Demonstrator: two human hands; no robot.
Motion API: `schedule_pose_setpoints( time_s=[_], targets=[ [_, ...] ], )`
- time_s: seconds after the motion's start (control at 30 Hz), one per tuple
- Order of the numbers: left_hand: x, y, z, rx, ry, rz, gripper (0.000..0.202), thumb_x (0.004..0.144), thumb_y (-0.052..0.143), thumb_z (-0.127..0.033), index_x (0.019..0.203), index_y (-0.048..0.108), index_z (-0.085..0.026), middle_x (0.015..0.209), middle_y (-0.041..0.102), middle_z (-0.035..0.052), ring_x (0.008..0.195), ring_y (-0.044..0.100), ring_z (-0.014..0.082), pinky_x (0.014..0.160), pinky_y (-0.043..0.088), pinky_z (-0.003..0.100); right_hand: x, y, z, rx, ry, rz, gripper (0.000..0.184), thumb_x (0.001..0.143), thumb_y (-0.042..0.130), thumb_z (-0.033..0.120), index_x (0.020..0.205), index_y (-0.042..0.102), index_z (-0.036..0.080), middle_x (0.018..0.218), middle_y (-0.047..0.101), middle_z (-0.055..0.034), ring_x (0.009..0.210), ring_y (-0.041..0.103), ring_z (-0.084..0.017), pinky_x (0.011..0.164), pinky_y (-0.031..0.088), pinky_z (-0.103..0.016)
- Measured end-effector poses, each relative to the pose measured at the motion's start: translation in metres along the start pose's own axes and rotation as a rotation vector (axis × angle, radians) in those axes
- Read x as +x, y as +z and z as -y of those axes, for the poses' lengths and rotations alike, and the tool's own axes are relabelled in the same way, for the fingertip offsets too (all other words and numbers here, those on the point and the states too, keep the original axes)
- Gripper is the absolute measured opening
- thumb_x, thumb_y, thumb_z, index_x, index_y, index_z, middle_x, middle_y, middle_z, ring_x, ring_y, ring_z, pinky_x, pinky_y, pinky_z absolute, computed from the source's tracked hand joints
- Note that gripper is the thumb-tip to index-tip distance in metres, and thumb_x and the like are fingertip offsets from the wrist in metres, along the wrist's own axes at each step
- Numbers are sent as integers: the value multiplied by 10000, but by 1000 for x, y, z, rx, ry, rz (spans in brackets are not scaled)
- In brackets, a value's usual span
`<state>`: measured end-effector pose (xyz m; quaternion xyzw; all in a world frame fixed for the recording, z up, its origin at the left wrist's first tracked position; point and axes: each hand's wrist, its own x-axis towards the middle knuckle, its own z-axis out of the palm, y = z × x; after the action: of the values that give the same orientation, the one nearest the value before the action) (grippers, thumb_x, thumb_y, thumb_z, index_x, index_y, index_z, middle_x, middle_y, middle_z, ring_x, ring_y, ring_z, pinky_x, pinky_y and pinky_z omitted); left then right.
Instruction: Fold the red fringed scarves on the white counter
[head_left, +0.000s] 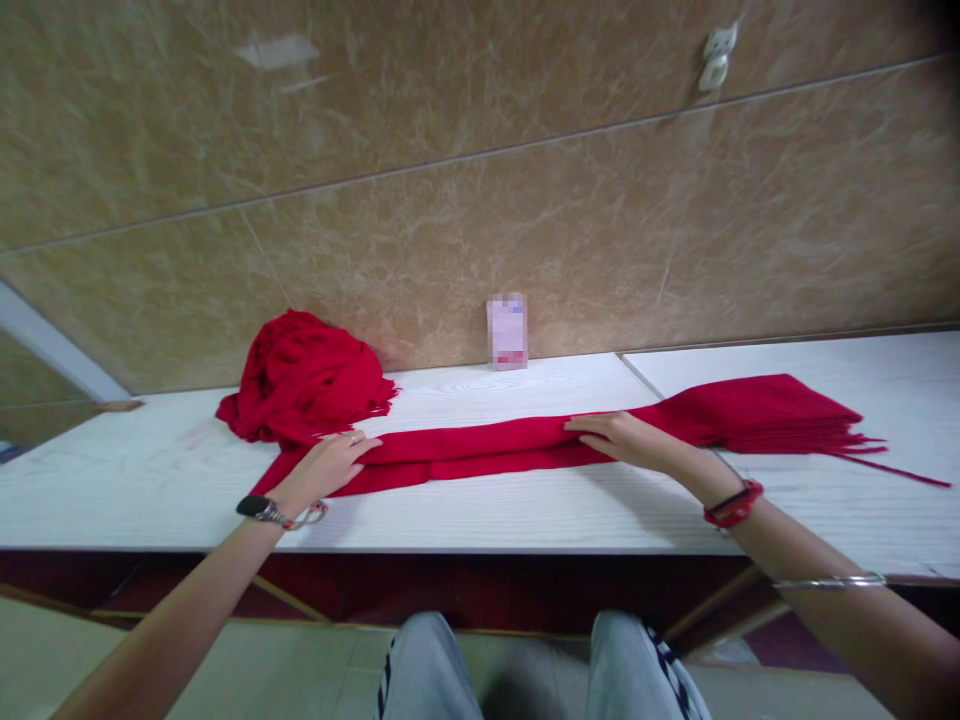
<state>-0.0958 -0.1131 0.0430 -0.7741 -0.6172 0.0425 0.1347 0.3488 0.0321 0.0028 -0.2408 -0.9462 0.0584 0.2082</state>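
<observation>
Folded red cloth strip (487, 440) lay on the counter (487, 520), mid-frame, long axis running left–right | your left hand (330, 465) rested on it left of centre, nearer the red heap (300, 375) | your right hand (626, 440) sat right of centre, nearer the fringed end (802, 430) | fingers extended, palms down, no pinch visible.

1. Red cloth (480, 440) lies lengthwise along the table (495, 520), between front and back edges, its fringe toward the right end.
2. The left hand (330, 464) rests on its left part, fingers extended.
3. The right hand (624, 440) rests on it farther right.
4. A red heap (307, 380) sits near the back edge, leftward.
5. A blurred pink item (508, 332) stands upright at the back edge.
</observation>
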Motion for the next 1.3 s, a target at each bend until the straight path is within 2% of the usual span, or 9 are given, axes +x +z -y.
schedule_pose_setpoints(
  time_s=[0.17,0.3,0.43,0.57,0.7,0.83,0.93,1.1,1.3],
  targets=[
    [8,8,2,4,-102,-68,609,709,447,-24,1296,406,-186,1270,450,91,1102,498,212,902,437,311,-15,18,-4,-119,-2,-61,430,796,390,67,1171,566,182,1175,601,-70,1051,576,-189,920,466,-328],
    [12,4,11,122,-248,-149,601,716,338,24,1255,472,-204,1182,513,84,1058,519,210,767,484,271,-15,19,-11,-127,79,-174,429,834,319,65,1184,552,154,1206,575,-102,1049,576,-194,915,471,-343],
    [1,2,14,146,-266,-296,616,709,356,9,1273,464,-215,1273,449,81,1130,460,227,878,428,312,-23,8,-9,-67,69,-207,396,887,300,139,1209,531,129,1212,568,-118,1092,547,-190,951,444,-332],
    [-20,22,17,16,-47,-109,676,679,341,19,1298,438,-235,1356,415,43,1241,358,228,1006,308,400,-33,3,-7,-18,-50,-8,377,883,349,164,1206,545,171,1258,535,-88,1168,479,-208,983,414,-372],
    [-28,39,36,-145,-66,28,729,658,300,11,1370,311,-147,1417,338,55,1273,333,176,1050,268,368,-37,6,-11,-2,-48,34,416,876,330,133,1249,506,188,1281,514,-75,1196,448,-200,1008,384,-394],
    [-25,34,50,-161,-105,31,675,697,348,-61,1368,300,-108,1405,356,72,1250,375,189,1052,289,349,-35,8,-12,-22,-34,10,482,843,332,84,1290,456,216,1273,525,-54,1186,460,-184,1000,397,-379],
    [-19,21,39,-105,-60,-2,669,692,375,-67,1358,316,-103,1420,325,88,1283,322,205,1058,279,360,-29,8,-5,-82,-28,-35,521,813,364,72,1309,428,216,1315,482,-63,1218,421,-196,1004,388,-395],
    [3,10,-14,-100,144,-42,580,778,370,-104,1354,333,-166,1429,311,73,1297,295,181,1067,264,339,-8,17,14,-101,-108,-4,467,836,381,95,1289,453,182,1314,480,-88,1230,405,-202,1022,360,-404],
    [23,15,-44,-152,151,-97,712,698,208,87,1360,319,-149,1426,319,44,1291,295,106,1070,270,283,-4,20,19,7,-40,-30,438,872,322,86,1275,470,173,1275,519,-93,1165,482,-182,985,405,-353]
  ],
)
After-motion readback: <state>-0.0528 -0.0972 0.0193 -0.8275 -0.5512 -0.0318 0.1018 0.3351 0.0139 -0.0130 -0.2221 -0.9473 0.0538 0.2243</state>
